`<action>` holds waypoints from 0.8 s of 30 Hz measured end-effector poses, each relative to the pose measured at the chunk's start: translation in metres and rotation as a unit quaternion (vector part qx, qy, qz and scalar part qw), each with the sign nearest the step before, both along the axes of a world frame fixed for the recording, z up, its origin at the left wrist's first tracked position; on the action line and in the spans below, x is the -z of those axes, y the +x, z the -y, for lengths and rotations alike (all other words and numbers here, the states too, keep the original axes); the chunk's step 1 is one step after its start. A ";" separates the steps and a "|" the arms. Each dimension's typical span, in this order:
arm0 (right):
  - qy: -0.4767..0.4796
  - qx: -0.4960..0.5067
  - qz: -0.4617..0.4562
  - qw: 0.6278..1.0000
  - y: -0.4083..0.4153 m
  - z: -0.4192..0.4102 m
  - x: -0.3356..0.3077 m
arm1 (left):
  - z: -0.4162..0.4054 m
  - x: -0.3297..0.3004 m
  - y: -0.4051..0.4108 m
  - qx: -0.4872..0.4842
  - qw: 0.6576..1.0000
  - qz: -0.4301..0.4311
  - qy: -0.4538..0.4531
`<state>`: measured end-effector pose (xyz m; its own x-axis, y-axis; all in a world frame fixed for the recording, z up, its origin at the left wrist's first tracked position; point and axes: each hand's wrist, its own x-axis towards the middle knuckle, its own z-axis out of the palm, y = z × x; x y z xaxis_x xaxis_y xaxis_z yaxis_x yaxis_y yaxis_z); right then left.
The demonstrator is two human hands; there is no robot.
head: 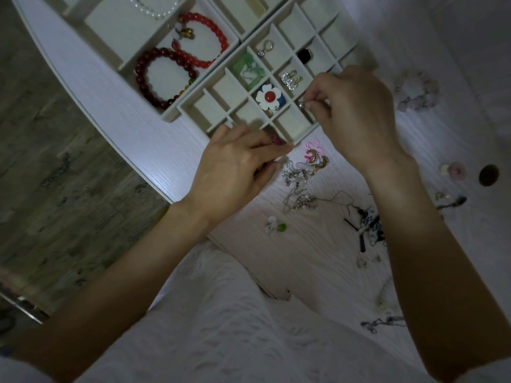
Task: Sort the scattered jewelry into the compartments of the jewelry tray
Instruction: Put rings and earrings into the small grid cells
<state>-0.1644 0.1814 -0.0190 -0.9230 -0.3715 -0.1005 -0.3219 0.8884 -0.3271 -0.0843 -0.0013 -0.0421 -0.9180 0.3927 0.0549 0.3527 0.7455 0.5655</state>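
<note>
You are partway through, by the look of it: the small-grid tray (287, 139) already has a silver ring (266, 48), a green piece (247, 68), a black ring (305, 55), a sparkly pair of earrings (290, 78) and a white flower with a red centre (268, 98), each in its own compartment, and the tray beside it holds two red bead bracelets (203, 40) and a dark red one (163, 78), with a string of pearls (154, 6) further back. Your right hand (356, 106) hovers over the near-right corner of the grid, thumb and forefinger pinched on a small silvery piece (302, 105) just above a compartment (I cannot tell what kind of piece it is). Your left hand (235, 161) sits at the tray's front rim with fingers curled, and it seems to pinch something small and pink (275, 140), though blur hides the grip. Plenty remains on the table (318, 244): a tangle of silver and gold pieces (301, 170) with a pink one (312, 146) beside your left fingers, a white and green piece (276, 227), blue-and-white earrings with dark tassels (369, 225), and pale bits out to the right (417, 92). No writing or brand can be read anywhere.
</note>
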 end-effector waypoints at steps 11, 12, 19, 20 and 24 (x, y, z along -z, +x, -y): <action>0.016 0.125 0.024 0.992 0.007 0.015 0.005 | 0.000 -0.001 0.000 0.001 1.000 0.002 0.002; 0.019 0.125 0.023 0.992 0.009 0.017 0.005 | 0.000 -0.001 0.000 0.000 1.000 0.000 0.003; 0.003 0.162 -0.017 0.987 0.011 0.015 0.009 | 0.000 0.000 0.000 -0.001 1.000 -0.005 0.006; 0.014 0.163 -0.021 0.986 0.011 0.014 0.007 | 0.000 0.000 0.000 0.000 1.000 -0.005 0.006; 0.037 0.146 -0.062 0.987 0.012 0.013 0.004 | 0.000 0.002 0.001 0.000 1.000 -0.007 0.002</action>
<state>-0.1523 0.1686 -0.0232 -0.9965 -0.0834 0.0020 -0.0816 0.9694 -0.2315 -0.0835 -0.0011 -0.0437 -0.9172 0.3923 0.0689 0.3602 0.7430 0.5641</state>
